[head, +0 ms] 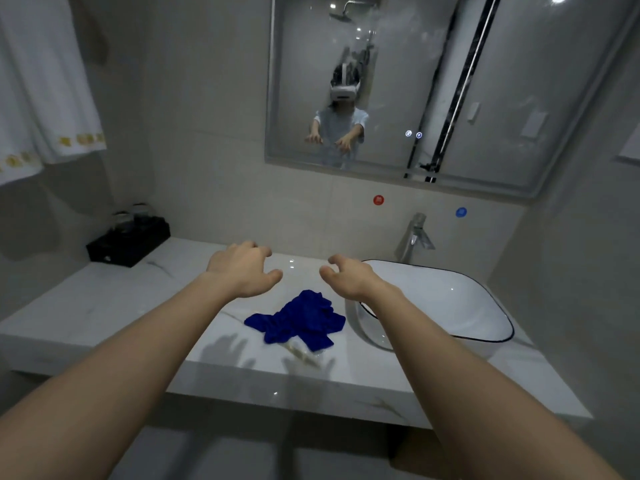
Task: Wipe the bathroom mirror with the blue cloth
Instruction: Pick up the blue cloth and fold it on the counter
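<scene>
Marble counter [104, 306] lies under both hands: left hand [242, 268] and right hand [349, 277] hover apart, fingers loosely curled, holding nothing. The cloth [298, 322] lies crumpled just nearer, left of the sink [450, 299], untouched. Pickup looks to be next: one hand must drop, grip it and raise it to the far mirror [485, 98].

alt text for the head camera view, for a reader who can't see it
A person's bare arms reach over a marble counter, left grip and right grip open and empty, a crumpled blue cloth lying below them. A white basin and faucet sit to the right; the wall mirror ahead reflects the person.
</scene>
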Action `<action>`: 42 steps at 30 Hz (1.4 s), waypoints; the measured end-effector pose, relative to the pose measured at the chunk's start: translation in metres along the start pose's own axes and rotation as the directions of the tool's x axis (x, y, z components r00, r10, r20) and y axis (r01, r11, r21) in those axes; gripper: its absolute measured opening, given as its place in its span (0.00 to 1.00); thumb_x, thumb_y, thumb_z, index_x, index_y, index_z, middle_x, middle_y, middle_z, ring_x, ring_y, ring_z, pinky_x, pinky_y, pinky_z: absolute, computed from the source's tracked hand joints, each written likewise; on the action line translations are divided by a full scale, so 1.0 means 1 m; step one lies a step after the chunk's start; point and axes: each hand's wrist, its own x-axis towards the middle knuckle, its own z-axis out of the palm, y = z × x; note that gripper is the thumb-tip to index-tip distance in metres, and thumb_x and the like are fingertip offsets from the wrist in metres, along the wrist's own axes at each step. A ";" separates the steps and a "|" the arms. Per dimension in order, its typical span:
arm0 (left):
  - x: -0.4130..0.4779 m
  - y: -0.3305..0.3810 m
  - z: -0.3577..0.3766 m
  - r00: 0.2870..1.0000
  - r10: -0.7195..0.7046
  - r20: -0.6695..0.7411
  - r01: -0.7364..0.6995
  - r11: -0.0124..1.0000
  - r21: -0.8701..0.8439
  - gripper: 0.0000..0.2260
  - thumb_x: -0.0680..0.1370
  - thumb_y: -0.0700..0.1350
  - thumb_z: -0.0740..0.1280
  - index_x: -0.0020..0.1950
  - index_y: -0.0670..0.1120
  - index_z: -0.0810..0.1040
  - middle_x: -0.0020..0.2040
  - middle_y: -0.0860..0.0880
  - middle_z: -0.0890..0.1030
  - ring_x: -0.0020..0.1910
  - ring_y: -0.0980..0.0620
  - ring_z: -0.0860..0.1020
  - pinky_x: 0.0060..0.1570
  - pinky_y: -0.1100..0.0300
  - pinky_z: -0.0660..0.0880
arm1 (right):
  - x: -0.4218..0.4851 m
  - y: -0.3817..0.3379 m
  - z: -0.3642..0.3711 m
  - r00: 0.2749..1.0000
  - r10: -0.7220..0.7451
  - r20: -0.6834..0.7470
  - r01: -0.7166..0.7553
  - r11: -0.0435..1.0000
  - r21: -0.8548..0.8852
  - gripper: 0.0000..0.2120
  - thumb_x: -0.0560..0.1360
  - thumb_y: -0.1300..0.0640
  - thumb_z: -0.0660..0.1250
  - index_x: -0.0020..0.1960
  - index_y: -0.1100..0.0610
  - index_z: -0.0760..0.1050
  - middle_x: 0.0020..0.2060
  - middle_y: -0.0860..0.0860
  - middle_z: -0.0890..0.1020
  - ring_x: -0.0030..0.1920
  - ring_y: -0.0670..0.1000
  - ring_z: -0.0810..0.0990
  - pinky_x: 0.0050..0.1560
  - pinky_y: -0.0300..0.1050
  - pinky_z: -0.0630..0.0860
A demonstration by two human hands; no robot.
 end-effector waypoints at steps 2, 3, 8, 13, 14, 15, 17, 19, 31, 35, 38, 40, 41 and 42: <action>0.014 -0.007 0.008 1.000 0.001 0.015 -0.001 1.000 -0.002 0.25 0.75 0.59 0.58 0.69 0.50 0.66 0.68 0.47 0.68 0.64 0.44 0.69 0.54 0.51 0.69 | 0.016 0.001 0.008 1.000 0.017 0.014 -0.017 1.000 0.009 0.25 0.78 0.44 0.50 0.72 0.52 0.59 0.69 0.55 0.67 0.69 0.59 0.62 0.67 0.59 0.62; 0.020 -0.009 0.013 1.000 0.002 0.027 -0.001 1.000 -0.008 0.25 0.75 0.59 0.58 0.69 0.50 0.66 0.68 0.47 0.68 0.64 0.44 0.68 0.54 0.51 0.69 | 0.024 0.002 0.012 1.000 0.023 0.022 -0.023 1.000 0.013 0.25 0.78 0.44 0.50 0.72 0.52 0.59 0.70 0.54 0.67 0.69 0.59 0.62 0.67 0.59 0.62; 0.045 -0.015 0.046 0.995 0.017 0.099 -0.014 0.999 -0.031 0.25 0.75 0.59 0.59 0.69 0.50 0.65 0.69 0.47 0.67 0.65 0.44 0.68 0.55 0.50 0.68 | 0.059 0.013 0.036 0.994 0.065 0.088 -0.064 0.998 -0.007 0.25 0.78 0.44 0.50 0.73 0.53 0.58 0.70 0.55 0.66 0.68 0.59 0.64 0.66 0.58 0.63; 0.071 -0.019 0.087 0.983 0.055 0.177 -0.054 0.998 -0.012 0.25 0.75 0.59 0.58 0.69 0.50 0.65 0.68 0.46 0.67 0.63 0.44 0.68 0.53 0.51 0.69 | 0.095 0.026 0.062 0.982 0.089 0.168 -0.085 0.996 -0.028 0.25 0.79 0.45 0.50 0.72 0.56 0.59 0.69 0.58 0.67 0.67 0.60 0.65 0.64 0.51 0.63; 0.078 -0.019 0.095 0.980 0.059 0.188 -0.058 0.998 -0.013 0.26 0.75 0.59 0.58 0.69 0.50 0.65 0.68 0.46 0.67 0.63 0.44 0.69 0.53 0.51 0.69 | 0.104 0.028 0.066 0.980 0.090 0.178 -0.084 0.996 -0.038 0.24 0.80 0.46 0.49 0.71 0.57 0.60 0.68 0.59 0.68 0.66 0.60 0.66 0.64 0.50 0.63; 0.085 -0.020 0.102 0.978 0.060 0.197 -0.058 0.998 -0.018 0.26 0.75 0.59 0.58 0.69 0.50 0.65 0.68 0.46 0.67 0.63 0.44 0.69 0.52 0.51 0.69 | 0.114 0.031 0.071 0.978 0.093 0.187 -0.086 0.995 -0.041 0.24 0.80 0.46 0.49 0.70 0.58 0.60 0.67 0.59 0.68 0.66 0.60 0.66 0.64 0.50 0.63; 0.100 -0.021 0.118 0.976 0.052 0.212 -0.045 0.998 -0.039 0.25 0.74 0.59 0.58 0.69 0.50 0.65 0.68 0.47 0.67 0.63 0.44 0.69 0.52 0.52 0.68 | 0.134 0.038 0.080 0.972 0.108 0.209 -0.103 0.994 -0.036 0.24 0.79 0.45 0.50 0.71 0.57 0.60 0.68 0.58 0.68 0.66 0.60 0.66 0.65 0.53 0.65; 0.117 -0.024 0.132 0.973 0.035 0.227 -0.020 0.998 -0.067 0.25 0.74 0.59 0.59 0.69 0.50 0.66 0.68 0.47 0.67 0.63 0.44 0.69 0.52 0.52 0.68 | 0.156 0.045 0.090 0.965 0.118 0.235 -0.113 0.993 -0.036 0.24 0.79 0.45 0.50 0.71 0.56 0.60 0.68 0.58 0.67 0.66 0.60 0.66 0.65 0.56 0.65; 0.201 -0.042 0.223 0.933 -0.024 0.359 0.062 0.994 -0.094 0.25 0.75 0.59 0.59 0.69 0.49 0.65 0.68 0.47 0.67 0.63 0.45 0.69 0.55 0.51 0.68 | 0.259 0.089 0.155 0.910 0.163 0.382 -0.161 0.986 -0.037 0.25 0.78 0.46 0.51 0.72 0.55 0.59 0.66 0.57 0.69 0.65 0.59 0.67 0.65 0.56 0.65; 0.216 -0.044 0.241 0.913 -0.003 0.408 0.055 0.992 -0.115 0.26 0.76 0.59 0.59 0.70 0.48 0.65 0.69 0.45 0.66 0.63 0.44 0.69 0.54 0.51 0.68 | 0.278 0.097 0.168 0.895 0.191 0.403 -0.187 0.981 -0.049 0.20 0.78 0.46 0.51 0.65 0.56 0.65 0.60 0.56 0.73 0.59 0.58 0.70 0.62 0.57 0.68; 0.226 -0.047 0.252 0.895 0.011 0.446 0.046 0.992 -0.117 0.26 0.76 0.59 0.59 0.70 0.48 0.64 0.69 0.45 0.66 0.64 0.44 0.68 0.56 0.51 0.69 | 0.287 0.101 0.176 0.888 0.208 0.409 -0.207 0.977 -0.046 0.21 0.78 0.46 0.52 0.65 0.56 0.65 0.60 0.55 0.73 0.60 0.58 0.70 0.63 0.57 0.67; 0.233 -0.049 0.258 0.881 0.007 0.473 0.052 0.992 -0.112 0.26 0.76 0.59 0.58 0.71 0.49 0.63 0.70 0.46 0.65 0.64 0.44 0.68 0.56 0.51 0.69 | 0.293 0.104 0.182 0.884 0.213 0.416 -0.215 0.976 -0.043 0.20 0.78 0.46 0.52 0.64 0.56 0.66 0.59 0.55 0.73 0.60 0.58 0.70 0.63 0.58 0.66; 0.237 -0.050 0.261 0.873 0.008 0.488 0.052 0.993 -0.108 0.26 0.76 0.59 0.58 0.71 0.49 0.63 0.70 0.46 0.65 0.64 0.44 0.68 0.55 0.52 0.69 | 0.296 0.105 0.184 0.880 0.221 0.420 -0.225 0.973 -0.041 0.19 0.78 0.46 0.52 0.63 0.56 0.66 0.59 0.55 0.73 0.60 0.58 0.70 0.63 0.58 0.67; 0.241 -0.051 0.263 0.867 0.013 0.499 0.047 0.993 -0.108 0.26 0.76 0.59 0.58 0.71 0.49 0.63 0.70 0.46 0.65 0.64 0.44 0.68 0.55 0.52 0.69 | 0.298 0.106 0.186 0.875 0.233 0.424 -0.238 0.970 -0.042 0.18 0.78 0.46 0.52 0.62 0.56 0.66 0.58 0.55 0.73 0.59 0.58 0.70 0.62 0.58 0.67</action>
